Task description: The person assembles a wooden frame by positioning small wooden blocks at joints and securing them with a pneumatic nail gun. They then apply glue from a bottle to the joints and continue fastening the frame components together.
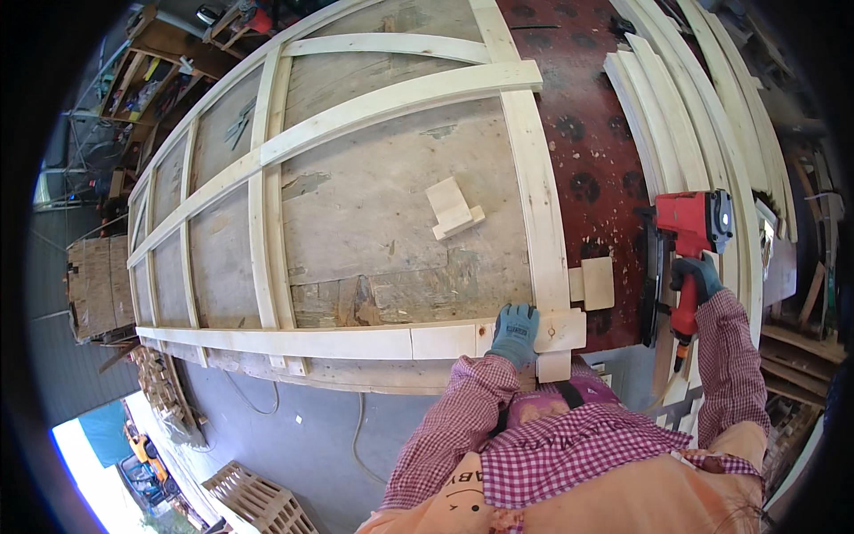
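Observation:
My left hand [516,333], in a blue-grey glove, lies across the near wooden slat [374,343] by the frame's right corner. Its fingers close over the slat's far edge. My right hand [700,274], gloved alike, grips the handle of a red and black nail gun [692,222], held off to the right of the corner. Under my left hand the near slat meets an upright slat [538,196] of a pale wooden lattice frame. Small wood blocks stand beside this corner, one [598,283] to its right and another [553,367] at the near side.
The frame rests on a worn plywood surface [400,205], with loose wood blocks [454,209] inside one opening. Beyond its right side runs a dark red, spotted panel [578,133]. Long slats [685,116] are stacked at the far right. A hose [358,427] hangs below the near edge.

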Demonstrator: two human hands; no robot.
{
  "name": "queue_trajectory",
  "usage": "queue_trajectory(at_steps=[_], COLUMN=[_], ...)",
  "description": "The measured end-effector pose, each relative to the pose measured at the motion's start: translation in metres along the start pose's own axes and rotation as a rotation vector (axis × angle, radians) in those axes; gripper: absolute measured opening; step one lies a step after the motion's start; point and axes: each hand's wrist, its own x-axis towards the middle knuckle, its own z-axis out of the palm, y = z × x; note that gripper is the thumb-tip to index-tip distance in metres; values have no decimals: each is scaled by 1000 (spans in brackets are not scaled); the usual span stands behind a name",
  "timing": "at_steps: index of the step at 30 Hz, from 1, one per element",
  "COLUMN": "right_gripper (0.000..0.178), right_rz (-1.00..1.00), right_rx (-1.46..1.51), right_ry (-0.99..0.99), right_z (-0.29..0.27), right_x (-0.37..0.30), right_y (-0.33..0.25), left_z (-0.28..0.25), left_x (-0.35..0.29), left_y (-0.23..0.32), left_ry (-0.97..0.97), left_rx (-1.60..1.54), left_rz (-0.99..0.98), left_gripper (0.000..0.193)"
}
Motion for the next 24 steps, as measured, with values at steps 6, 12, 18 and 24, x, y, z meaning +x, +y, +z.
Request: queue_trajectory(at_steps=[6, 12, 18, 24], right_gripper=[25, 49, 62, 55], right_rz=[-91, -180, -466, -989], right_rx=[7, -271, -672, -1030], right_ry=[205, 325, 680, 525], right_z=[-14, -20, 14, 90], right_x=[54, 57, 5, -65], right_y=[-18, -8, -9, 5], left_z=[-8, -14, 12, -28], left_x=[4, 9, 2, -12], left_y=[-4, 0, -6, -4], left_ry=[-155, -185, 18, -58], left_rx=[-65, -101, -112, 17], left_rz=[-19, -13, 36, -42], left_gripper=[79, 83, 83, 93])
